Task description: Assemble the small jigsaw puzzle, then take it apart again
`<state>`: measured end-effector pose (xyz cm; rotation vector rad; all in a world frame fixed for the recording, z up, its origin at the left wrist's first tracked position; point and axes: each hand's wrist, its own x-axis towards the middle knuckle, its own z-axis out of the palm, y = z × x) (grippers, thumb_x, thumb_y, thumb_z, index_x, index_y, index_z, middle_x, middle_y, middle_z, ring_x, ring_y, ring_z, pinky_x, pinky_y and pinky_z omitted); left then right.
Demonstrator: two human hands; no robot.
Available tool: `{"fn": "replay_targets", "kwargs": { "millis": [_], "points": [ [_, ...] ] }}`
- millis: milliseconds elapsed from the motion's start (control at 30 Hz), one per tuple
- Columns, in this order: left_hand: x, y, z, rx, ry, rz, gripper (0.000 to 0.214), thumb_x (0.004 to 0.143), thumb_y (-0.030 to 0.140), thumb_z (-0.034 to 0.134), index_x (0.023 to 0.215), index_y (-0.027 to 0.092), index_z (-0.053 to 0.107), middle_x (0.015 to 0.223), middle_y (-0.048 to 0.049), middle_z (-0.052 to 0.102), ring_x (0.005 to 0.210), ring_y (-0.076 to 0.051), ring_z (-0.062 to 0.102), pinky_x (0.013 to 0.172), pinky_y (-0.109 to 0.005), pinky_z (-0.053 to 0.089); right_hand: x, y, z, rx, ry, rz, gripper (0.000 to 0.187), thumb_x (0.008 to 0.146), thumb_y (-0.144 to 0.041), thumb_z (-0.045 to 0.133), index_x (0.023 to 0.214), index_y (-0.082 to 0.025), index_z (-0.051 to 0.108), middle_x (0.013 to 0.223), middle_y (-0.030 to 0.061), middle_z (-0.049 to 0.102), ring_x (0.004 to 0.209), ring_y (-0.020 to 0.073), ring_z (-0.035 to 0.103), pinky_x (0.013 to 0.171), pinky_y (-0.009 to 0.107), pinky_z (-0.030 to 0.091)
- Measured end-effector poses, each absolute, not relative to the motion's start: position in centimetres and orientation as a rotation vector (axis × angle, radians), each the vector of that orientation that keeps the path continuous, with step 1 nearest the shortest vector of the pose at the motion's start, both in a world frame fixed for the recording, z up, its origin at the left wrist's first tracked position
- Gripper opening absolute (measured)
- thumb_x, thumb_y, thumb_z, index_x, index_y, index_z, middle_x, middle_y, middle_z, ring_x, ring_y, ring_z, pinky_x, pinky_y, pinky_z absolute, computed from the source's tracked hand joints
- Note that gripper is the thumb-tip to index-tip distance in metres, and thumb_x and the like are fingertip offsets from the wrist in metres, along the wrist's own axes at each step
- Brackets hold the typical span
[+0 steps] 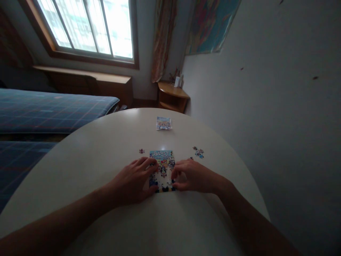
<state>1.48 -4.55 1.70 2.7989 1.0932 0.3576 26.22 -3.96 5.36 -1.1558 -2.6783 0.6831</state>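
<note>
Resting on a round, glossy white table (106,153), a small rectangular, multicoloured jigsaw puzzle (163,170) is flanked by two bare hands. Its left edge is touched by the left hand (140,179), whose thumb and fingers are held apart. Its right edge is reached by the right hand (191,175), whose fingers are curled toward the thumb; whether a piece is pinched there cannot be told. A pale gap is left in the puzzle's lower middle. Beyond the hands, small dark-patterned loose pieces (141,151) are seen at left, and a mixed-colour cluster of pieces (199,153) at right. Farther off, a square printed sheet (163,123) is laid flat. Past the table, a blue plaid mattress (61,110) and a brown wooden corner shelf (173,90) are seen.
</note>
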Motion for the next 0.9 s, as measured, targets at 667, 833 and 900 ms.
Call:
{"fn": "replay_targets", "kwargs": {
  "millis": [667, 833, 900],
  "points": [
    [1.43, -4.60, 1.56, 2.803, 1.102, 0.385, 0.046, 0.082, 0.037, 0.062, 0.124, 0.021, 0.053, 0.129, -0.0096, 0.054, 0.117, -0.029, 0.051, 0.099, -0.047, 0.047, 25.87, -4.02, 5.23, -1.107, -2.695, 0.732, 0.013, 0.080, -0.013, 0.068, 0.090, -0.019, 0.073, 0.080, 0.0011, 0.067, 0.074, 0.0125, 0.059, 0.072, 0.024, 0.042],
    [1.45, -4.64, 1.74, 2.793, 1.101, 0.370, 0.044, 0.082, 0.036, 0.062, 0.123, 0.020, 0.054, 0.129, -0.0100, 0.054, 0.117, -0.030, 0.051, 0.099, -0.048, 0.047, 25.77, -4.04, 5.10, -1.133, -2.697, 0.661, 0.003, 0.080, -0.019, 0.070, 0.082, -0.019, 0.072, 0.078, 0.0011, 0.066, 0.073, 0.0129, 0.057, 0.069, 0.024, 0.040],
    [1.49, -4.64, 1.76, 2.789, 1.099, 0.376, 0.045, 0.082, 0.036, 0.061, 0.123, 0.020, 0.053, 0.129, -0.0101, 0.054, 0.117, -0.030, 0.051, 0.099, -0.048, 0.047, 25.75, -4.02, 5.05, -1.137, -2.699, 0.652, 0.003, 0.081, -0.021, 0.071, 0.080, -0.018, 0.071, 0.078, 0.0015, 0.066, 0.073, 0.0131, 0.057, 0.069, 0.024, 0.040]
  ]
}}
